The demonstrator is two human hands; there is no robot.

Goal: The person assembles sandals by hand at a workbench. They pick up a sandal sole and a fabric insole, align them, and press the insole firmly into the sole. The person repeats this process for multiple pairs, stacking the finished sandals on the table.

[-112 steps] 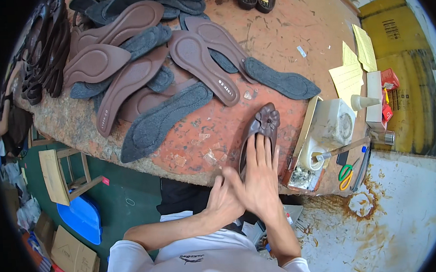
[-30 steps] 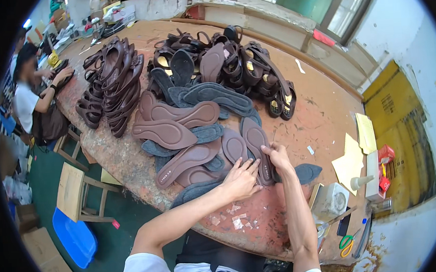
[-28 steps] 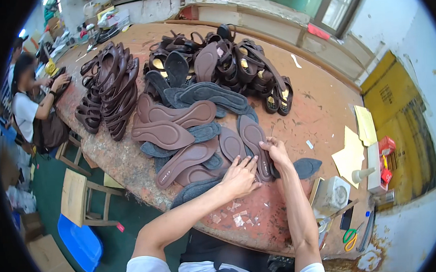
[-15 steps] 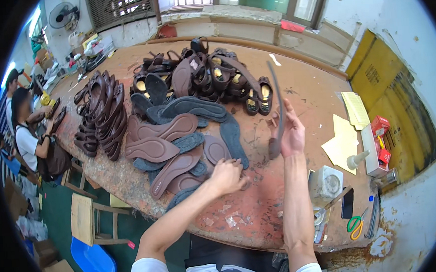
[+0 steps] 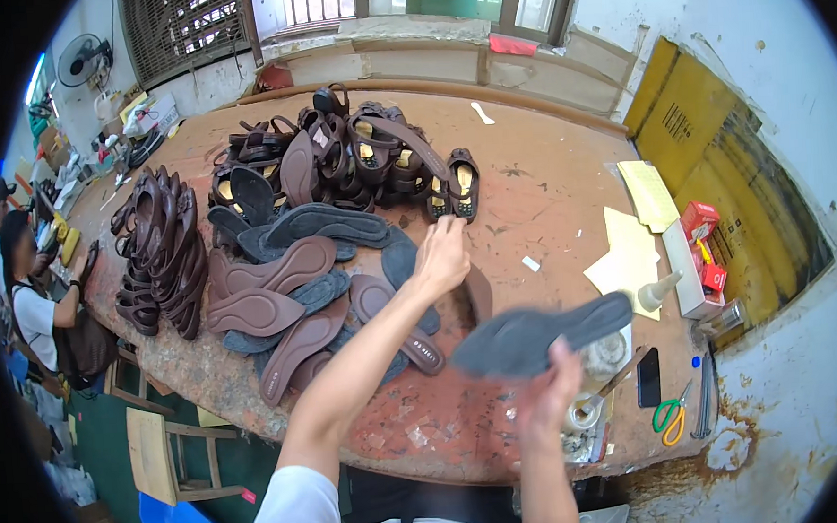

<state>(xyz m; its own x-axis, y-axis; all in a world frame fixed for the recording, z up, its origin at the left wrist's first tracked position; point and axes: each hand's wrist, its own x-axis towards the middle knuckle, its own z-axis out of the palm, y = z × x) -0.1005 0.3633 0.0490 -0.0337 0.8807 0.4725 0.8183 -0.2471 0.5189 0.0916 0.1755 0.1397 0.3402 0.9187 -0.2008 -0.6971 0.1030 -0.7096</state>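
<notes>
My right hand, blurred by motion, grips a dark grey shoe insole above the table's near side, thumb on its fuzzy face. My left hand is stretched forward, fingertips drawn together at the near end of a pair of brown sandals; anything between them is hidden. Beside that wrist a brown insole shows in part; I cannot tell whether the hand touches it. Left of my forearm lies a loose pile of brown insoles and grey insoles.
Brown sandals are heaped at the back and stacked at the left. On the right are yellow sheets, a white box, a phone and scissors. A person works at far left.
The insole in my right hand has swung from edge-on to its grey face showing, and come nearer. My left hand has moved forward from the insole pile to the sandals. The view has shifted.
</notes>
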